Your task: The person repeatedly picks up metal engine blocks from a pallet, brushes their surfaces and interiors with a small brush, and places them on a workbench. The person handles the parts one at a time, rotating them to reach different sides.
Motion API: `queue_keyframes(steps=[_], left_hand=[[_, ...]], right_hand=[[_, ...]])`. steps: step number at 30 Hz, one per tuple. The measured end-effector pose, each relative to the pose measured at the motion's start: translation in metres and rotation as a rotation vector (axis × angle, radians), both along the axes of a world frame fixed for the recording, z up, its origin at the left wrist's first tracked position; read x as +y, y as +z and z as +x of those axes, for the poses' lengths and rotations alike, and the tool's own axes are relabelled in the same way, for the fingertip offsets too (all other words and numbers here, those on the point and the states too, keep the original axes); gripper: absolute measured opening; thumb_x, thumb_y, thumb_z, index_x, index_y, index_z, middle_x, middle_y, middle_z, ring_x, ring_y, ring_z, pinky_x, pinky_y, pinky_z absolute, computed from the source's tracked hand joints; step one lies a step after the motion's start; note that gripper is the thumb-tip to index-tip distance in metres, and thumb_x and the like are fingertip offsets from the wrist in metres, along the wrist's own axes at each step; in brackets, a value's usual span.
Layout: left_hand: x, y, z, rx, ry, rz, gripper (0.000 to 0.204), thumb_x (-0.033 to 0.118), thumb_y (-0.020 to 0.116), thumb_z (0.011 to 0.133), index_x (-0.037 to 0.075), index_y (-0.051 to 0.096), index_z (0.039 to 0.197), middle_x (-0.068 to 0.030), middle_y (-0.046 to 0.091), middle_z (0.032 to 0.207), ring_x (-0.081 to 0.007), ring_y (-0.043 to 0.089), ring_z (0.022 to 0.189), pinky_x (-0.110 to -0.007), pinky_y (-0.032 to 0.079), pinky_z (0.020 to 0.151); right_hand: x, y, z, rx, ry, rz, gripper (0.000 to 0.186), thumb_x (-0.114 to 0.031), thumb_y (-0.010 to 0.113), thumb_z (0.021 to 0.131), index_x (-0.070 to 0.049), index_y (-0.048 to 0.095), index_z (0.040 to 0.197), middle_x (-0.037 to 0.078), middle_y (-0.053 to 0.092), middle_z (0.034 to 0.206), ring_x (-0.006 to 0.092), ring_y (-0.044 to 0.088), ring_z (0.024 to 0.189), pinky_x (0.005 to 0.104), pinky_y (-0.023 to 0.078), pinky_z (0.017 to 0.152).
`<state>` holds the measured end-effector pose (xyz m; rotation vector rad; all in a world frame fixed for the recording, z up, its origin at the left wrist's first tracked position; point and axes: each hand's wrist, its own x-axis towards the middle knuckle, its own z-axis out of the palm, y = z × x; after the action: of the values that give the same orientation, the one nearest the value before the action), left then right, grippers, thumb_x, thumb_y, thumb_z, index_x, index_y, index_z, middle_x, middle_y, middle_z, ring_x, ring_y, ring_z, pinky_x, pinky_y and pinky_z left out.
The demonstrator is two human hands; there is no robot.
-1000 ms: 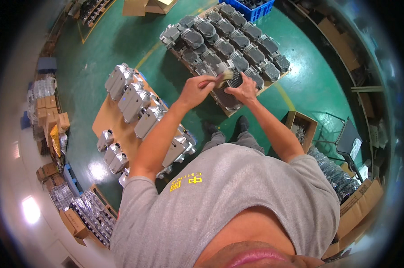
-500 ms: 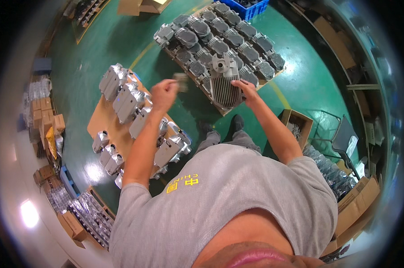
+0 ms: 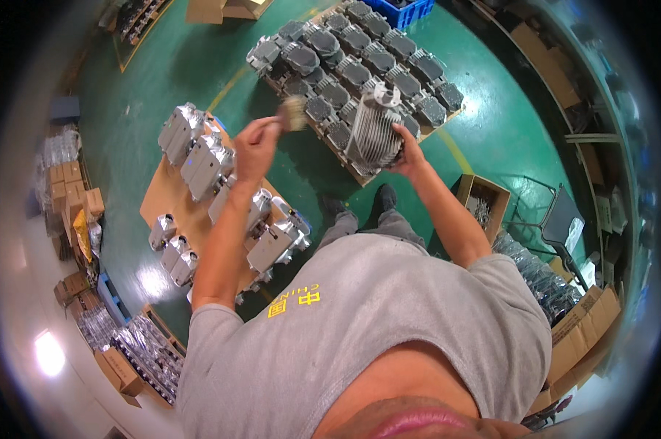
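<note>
My left hand (image 3: 256,146) is closed round the handle of a brush (image 3: 294,115) with pale bristles, slightly blurred. The brush is held in the air to the left of a grey finned metal housing (image 3: 373,137) and does not touch it. My right hand (image 3: 409,152) grips that housing by its right side. Tilted, it shows its ribbed face and a round flanged neck at the top. Beneath and behind it, rows of similar grey housings (image 3: 378,58) lie on a pallet.
Shiny silver housings (image 3: 206,167) stand on a cardboard-covered pallet (image 3: 159,197) at the left. A blue crate (image 3: 405,13) is at the far end. To the right are an open box of small parts (image 3: 484,201), a chair (image 3: 561,216) and shelving (image 3: 592,139).
The finned housing has turned and tilted in my right hand. My left hand has shifted a little left and toward me, while the brush has swung upward.
</note>
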<state>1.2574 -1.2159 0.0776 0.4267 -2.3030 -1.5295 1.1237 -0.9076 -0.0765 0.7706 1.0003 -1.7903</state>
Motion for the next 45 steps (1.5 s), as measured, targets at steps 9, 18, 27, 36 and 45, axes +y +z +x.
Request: queue_keyframes(steps=[9, 18, 27, 36, 45], left_hand=[[-0.005, -0.024, 0.033, -0.206, -0.165, 0.156, 0.019, 0.011, 0.068, 0.098, 0.005, 0.075, 0.115, 0.0025, 0.071, 0.096, -0.0032, 0.058, 0.079, -0.020, 0.046, 0.066], [0.027, 0.034, -0.023, -0.389, -0.558, 0.493, 0.023, 0.015, 0.066, 0.099, 0.002, 0.073, 0.118, -0.0035, 0.074, 0.100, -0.0113, 0.069, 0.086, -0.028, 0.058, 0.072], [0.012, 0.061, -0.055, -0.286, -0.359, 0.352, 0.022, 0.019, 0.067, 0.100, 0.005, 0.076, 0.114, 0.0014, 0.073, 0.091, -0.0076, 0.066, 0.081, -0.025, 0.057, 0.070], [-0.024, 0.018, -0.083, -0.125, -0.035, 0.168, 0.028, 0.031, 0.069, 0.101, 0.007, 0.075, 0.111, -0.0019, 0.069, 0.082, -0.0060, 0.060, 0.069, -0.023, 0.052, 0.061], [0.101, -0.121, 0.022, -0.345, -0.086, 1.565, 0.043, 0.034, 0.053, 0.104, 0.011, 0.058, 0.141, -0.0086, 0.063, 0.140, -0.0238, 0.061, 0.127, -0.042, 0.052, 0.106]], right_hand=[[0.006, -0.006, 0.022, -0.079, -0.049, -0.339, 0.073, -0.068, 0.065, 0.082, -0.016, 0.064, 0.133, 0.012, 0.064, 0.138, 0.0373, 0.058, 0.123, 0.0628, 0.038, 0.103], [0.024, -0.005, 0.032, -0.065, -0.070, -0.643, 0.067, -0.057, 0.063, 0.089, -0.009, 0.064, 0.136, 0.013, 0.068, 0.133, 0.0333, 0.066, 0.119, 0.0582, 0.047, 0.107], [0.050, -0.031, 0.034, -0.058, -0.066, -0.615, 0.060, -0.051, 0.068, 0.088, -0.005, 0.070, 0.128, 0.015, 0.076, 0.115, 0.0316, 0.075, 0.097, 0.0479, 0.060, 0.091], [0.046, -0.016, 0.022, 0.142, 0.122, -0.505, 0.064, -0.049, 0.071, 0.086, -0.004, 0.065, 0.131, 0.015, 0.074, 0.120, 0.0299, 0.073, 0.103, 0.0463, 0.058, 0.094], [0.017, 0.031, 0.019, 0.252, 0.241, -0.527, 0.061, -0.048, 0.071, 0.089, -0.003, 0.066, 0.129, 0.013, 0.073, 0.122, 0.0262, 0.073, 0.102, 0.0406, 0.058, 0.094]])
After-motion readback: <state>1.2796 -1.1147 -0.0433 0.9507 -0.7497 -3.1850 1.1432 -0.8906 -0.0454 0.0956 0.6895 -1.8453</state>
